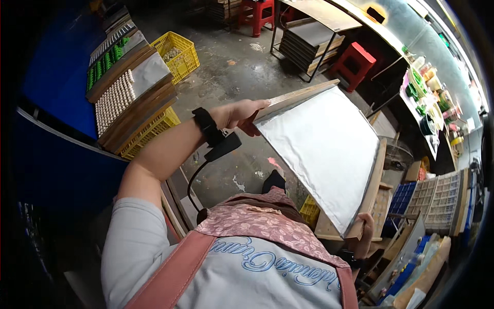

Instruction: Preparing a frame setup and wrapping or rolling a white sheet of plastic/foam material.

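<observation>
A shallow wooden tray (329, 149) with a shiny silver-white sheet over its face is held tilted in front of my body. It has raised wooden strips along two sides, and its bare face shows slight wrinkles. My left hand (247, 114) grips its far left corner, the thumb on top and the other fingers curled beneath. At the near right corner my right hand (364, 232) is wrapped round the wooden edge, partly hidden by it. Dark bands circle both wrists, and a black device with a cable hangs from the left one.
To the left, stacked boards (154, 72) carry rows of small white and green pieces beside a yellow crate (177, 54). Red stools (355, 66) and a table (324, 14) stand ahead. A cluttered bench (427, 98), a fan (399, 154) and plastic racks (435, 198) are at right.
</observation>
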{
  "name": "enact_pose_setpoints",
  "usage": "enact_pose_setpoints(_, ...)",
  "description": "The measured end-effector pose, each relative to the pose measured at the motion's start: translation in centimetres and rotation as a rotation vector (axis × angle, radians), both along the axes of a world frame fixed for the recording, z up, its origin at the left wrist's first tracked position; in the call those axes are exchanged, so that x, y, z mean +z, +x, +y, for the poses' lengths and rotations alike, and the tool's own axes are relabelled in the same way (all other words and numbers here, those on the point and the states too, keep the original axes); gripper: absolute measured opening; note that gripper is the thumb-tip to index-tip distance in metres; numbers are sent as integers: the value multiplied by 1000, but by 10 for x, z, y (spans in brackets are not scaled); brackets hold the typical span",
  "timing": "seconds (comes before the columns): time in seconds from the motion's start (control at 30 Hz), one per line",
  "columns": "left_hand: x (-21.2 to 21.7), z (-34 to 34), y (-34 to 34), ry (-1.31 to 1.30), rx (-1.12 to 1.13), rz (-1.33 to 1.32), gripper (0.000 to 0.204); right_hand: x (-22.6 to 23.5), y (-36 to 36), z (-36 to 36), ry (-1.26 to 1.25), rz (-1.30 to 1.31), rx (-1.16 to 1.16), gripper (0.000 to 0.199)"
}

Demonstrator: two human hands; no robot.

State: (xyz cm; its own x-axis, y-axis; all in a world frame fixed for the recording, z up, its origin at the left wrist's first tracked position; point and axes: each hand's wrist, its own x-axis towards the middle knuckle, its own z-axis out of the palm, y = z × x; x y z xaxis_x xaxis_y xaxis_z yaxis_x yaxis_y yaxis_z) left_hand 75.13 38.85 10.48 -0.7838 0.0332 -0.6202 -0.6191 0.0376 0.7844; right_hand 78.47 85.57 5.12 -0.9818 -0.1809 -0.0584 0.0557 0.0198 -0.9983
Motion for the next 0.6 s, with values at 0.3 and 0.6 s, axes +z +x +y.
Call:
enact_pose_setpoints(0.3,9,-90,-174,148,292,141,47,54,-257,-109,124,129,228,43)
enact_pose_setpoints(0.6,5,-252,-392,135,401,346,44,81,-502,-312,-187,-214,-55,12)
